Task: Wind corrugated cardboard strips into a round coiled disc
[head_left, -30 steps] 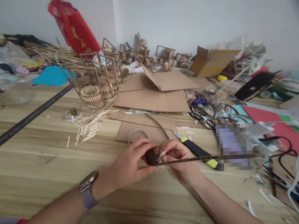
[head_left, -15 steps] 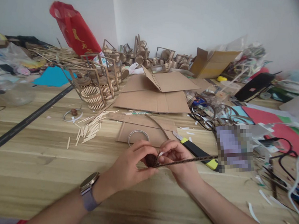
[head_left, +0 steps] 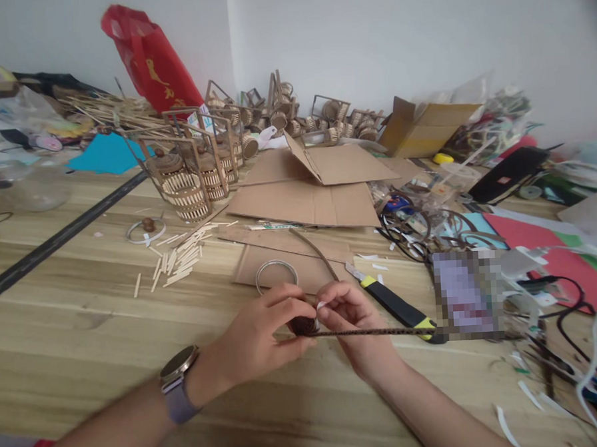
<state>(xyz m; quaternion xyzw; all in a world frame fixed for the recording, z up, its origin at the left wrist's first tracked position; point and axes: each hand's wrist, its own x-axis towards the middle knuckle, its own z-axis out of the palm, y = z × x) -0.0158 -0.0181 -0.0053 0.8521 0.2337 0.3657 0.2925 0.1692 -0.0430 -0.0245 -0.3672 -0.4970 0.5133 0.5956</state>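
Low in the middle, my left hand point(head_left: 264, 332) holds a small dark brown coil point(head_left: 304, 325) between its thumb and fingers. A long brown corrugated strip point(head_left: 374, 332) runs from the coil to the right, passing over my right hand point(head_left: 351, 317). That hand is closed, with a small white piece point(head_left: 321, 306) pinched at its thumb and fingertips beside the coil. Just behind the hands a ring point(head_left: 276, 261) stands on brown cardboard point(head_left: 302, 213). A yellow and black cutter knife point(head_left: 395, 303) lies right of my right hand.
Short pale sticks point(head_left: 183, 259) lie left of the cardboard on the wooden table point(head_left: 85, 348). Small slatted baskets point(head_left: 187, 192) stand behind them, near a red bag point(head_left: 153, 64). Cables, papers and a black speaker point(head_left: 509, 174) fill the right side.
The strip's free end has dipped, so it now runs nearly level. My right fingertips have shifted slightly at the coil, with the white piece still pinched.
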